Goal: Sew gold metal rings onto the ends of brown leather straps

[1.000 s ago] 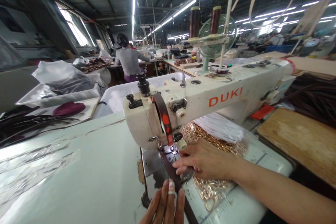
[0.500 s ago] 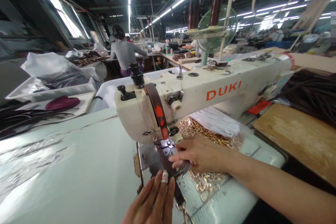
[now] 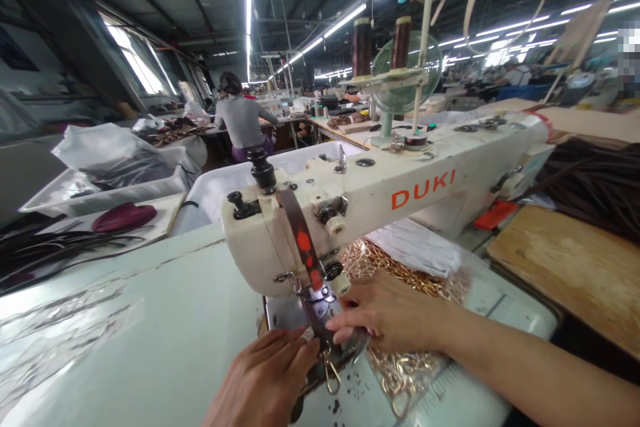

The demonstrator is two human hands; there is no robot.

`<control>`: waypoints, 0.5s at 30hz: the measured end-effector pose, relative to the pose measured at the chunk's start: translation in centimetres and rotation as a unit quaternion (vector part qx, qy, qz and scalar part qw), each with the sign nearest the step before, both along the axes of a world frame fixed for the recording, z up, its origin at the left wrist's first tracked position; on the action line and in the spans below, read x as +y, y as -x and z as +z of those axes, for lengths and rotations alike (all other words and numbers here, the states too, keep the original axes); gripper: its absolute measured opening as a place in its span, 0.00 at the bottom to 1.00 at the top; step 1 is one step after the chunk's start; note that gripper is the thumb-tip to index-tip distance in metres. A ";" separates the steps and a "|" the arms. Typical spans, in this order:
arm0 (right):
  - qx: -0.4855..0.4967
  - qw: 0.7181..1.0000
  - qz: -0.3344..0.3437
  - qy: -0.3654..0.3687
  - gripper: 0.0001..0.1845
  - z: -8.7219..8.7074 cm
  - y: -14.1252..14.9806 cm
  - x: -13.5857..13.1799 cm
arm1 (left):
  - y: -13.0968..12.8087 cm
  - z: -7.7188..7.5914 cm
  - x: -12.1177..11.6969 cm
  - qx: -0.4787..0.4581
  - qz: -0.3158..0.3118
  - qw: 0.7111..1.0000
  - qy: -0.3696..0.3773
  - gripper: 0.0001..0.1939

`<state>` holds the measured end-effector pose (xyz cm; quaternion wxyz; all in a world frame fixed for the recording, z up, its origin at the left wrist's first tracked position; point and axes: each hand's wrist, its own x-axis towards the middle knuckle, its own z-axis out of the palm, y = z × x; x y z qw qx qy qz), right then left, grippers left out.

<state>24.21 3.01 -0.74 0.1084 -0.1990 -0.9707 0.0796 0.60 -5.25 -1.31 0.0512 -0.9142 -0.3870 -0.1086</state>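
Left hand [image 3: 263,380], bottom centre of frame: fingers together, tips pressed down on a dark brown leather strap [image 3: 317,320] just in front of the needle area. Gold snap hook [image 3: 329,373] hangs from the strap's near end, between the two hands.

Right hand [image 3: 387,313], lower centre-right: fingers closed on the strap from the right side, thumb and forefinger pinching its edge at the presser foot; the forearm lies across a clear bag of gold chain and hardware [image 3: 410,367] on the machine bed.

The strap runs up under the head of the cream DUKI sewing machine [image 3: 380,190] and climbs over its face, showing red patches.

Centre right: bare wooden board [image 3: 575,267]; a heap of dark straps [image 3: 600,187] beyond it.

Centre left: maroon piece [image 3: 125,217] on a tray, white bin with a plastic bag [image 3: 107,153] behind.

Upper centre: two brown thread cones [image 3: 363,47], green fan [image 3: 407,73]. Farther back, a person in grey [image 3: 243,120], seated, back turned.
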 end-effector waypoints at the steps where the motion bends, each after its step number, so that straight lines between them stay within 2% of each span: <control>1: 0.001 1.000 -0.001 0.000 0.10 0.0 0.0 0.0 | 0.2 -0.1 0.3 -0.001 -0.002 1.000 -0.002 0.14; 9: 0.001 1.000 0.009 0.010 0.09 -0.1 0.0 0.1 | 0.7 -0.5 2.6 -0.121 0.029 0.991 -0.049 0.11; 15: 0.020 1.000 0.008 0.005 0.11 -0.4 0.3 0.3 | 1.0 -0.6 3.0 -0.152 0.057 0.986 -0.043 0.11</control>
